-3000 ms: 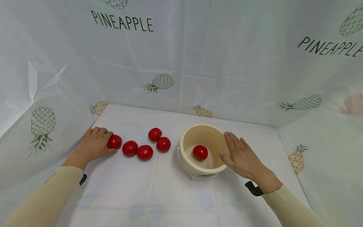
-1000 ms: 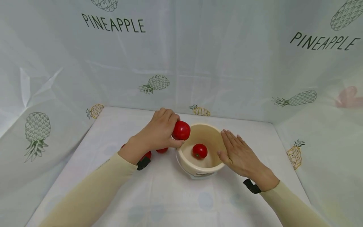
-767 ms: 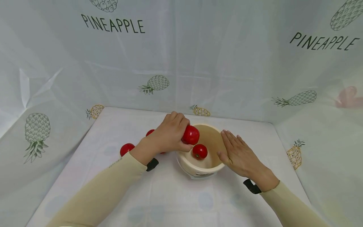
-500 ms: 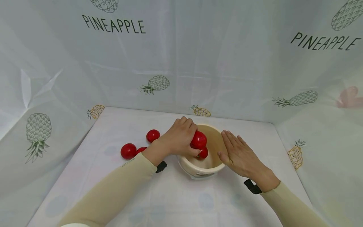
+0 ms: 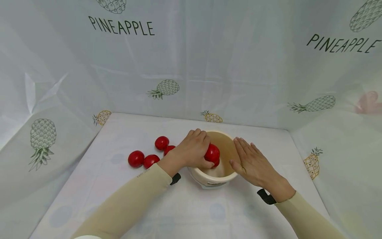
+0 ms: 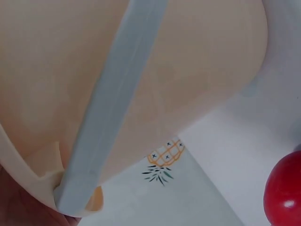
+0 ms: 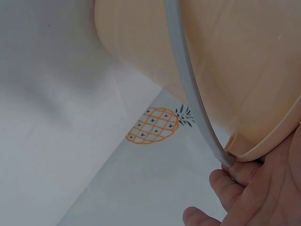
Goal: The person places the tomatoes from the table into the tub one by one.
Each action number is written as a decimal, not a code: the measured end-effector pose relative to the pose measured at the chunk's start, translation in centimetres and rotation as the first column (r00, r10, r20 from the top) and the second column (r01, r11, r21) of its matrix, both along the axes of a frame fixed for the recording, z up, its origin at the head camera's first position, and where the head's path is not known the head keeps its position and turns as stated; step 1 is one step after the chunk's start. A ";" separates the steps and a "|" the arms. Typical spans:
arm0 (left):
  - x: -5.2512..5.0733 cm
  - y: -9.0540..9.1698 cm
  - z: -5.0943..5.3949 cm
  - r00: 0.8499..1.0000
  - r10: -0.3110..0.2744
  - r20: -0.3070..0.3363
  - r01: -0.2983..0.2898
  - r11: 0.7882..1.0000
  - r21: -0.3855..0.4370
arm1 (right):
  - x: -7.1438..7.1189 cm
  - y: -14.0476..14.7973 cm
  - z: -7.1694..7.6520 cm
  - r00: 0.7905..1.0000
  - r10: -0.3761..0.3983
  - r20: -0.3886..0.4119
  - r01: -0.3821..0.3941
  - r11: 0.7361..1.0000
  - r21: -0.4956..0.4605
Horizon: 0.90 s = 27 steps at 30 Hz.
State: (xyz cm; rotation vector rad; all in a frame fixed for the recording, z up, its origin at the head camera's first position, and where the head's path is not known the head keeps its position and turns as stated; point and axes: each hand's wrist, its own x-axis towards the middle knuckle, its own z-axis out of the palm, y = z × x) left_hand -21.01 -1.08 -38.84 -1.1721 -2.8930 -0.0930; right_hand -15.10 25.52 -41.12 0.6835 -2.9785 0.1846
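Note:
My left hand [image 5: 195, 149] reaches over the left rim of a cream bucket [image 5: 209, 181] and holds a red tomato-like ball [image 5: 212, 153] inside it. Below that ball, a second red one [image 5: 216, 163] shows only in part. My right hand [image 5: 255, 164] lies with nearly straight fingers against the bucket's right rim. The right wrist view shows the fingers [image 7: 228, 188] beside the rim, where the grey handle [image 7: 188, 75] joins. In the left wrist view the bucket's wall [image 6: 202, 56] and handle [image 6: 113, 103] fill much of the picture, and the held ball is hidden.
Left of the bucket, several red balls lie on the white tabletop [image 5: 119, 189]: one at the far left [image 5: 136, 159], one beside it [image 5: 151, 161], one further back [image 5: 162, 143] and one partly behind my left hand [image 5: 169, 150]. A pineapple-print sheet [image 5: 238, 66] rises behind.
From the left, my left hand has carried a red ball over the rim and lowered it into the bucket, over the ball inside. The right hand has stayed at the right rim.

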 end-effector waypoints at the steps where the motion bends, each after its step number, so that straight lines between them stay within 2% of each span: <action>1: 0.0 0.0 0.0 1.000 0.005 -0.002 -0.005 1.000 -0.005 | 0.0 0.0 0.0 1.000 -0.002 0.002 0.002 1.000 -0.001; 9: -0.1 0.0 -0.2 0.998 0.061 -0.007 -0.061 0.998 -0.034 | 0.0 0.0 0.1 1.000 -0.008 0.009 0.008 1.000 0.001; 16: -0.1 0.0 -0.4 0.998 0.069 -0.009 -0.069 0.997 -0.041 | 0.0 0.0 0.1 1.000 -0.007 0.012 0.007 1.000 0.001; 27: 0.1 0.1 -0.1 0.998 0.060 -0.035 -0.063 0.993 -0.100 | 0.0 0.0 -0.1 1.000 -0.002 -0.003 0.002 1.000 -0.003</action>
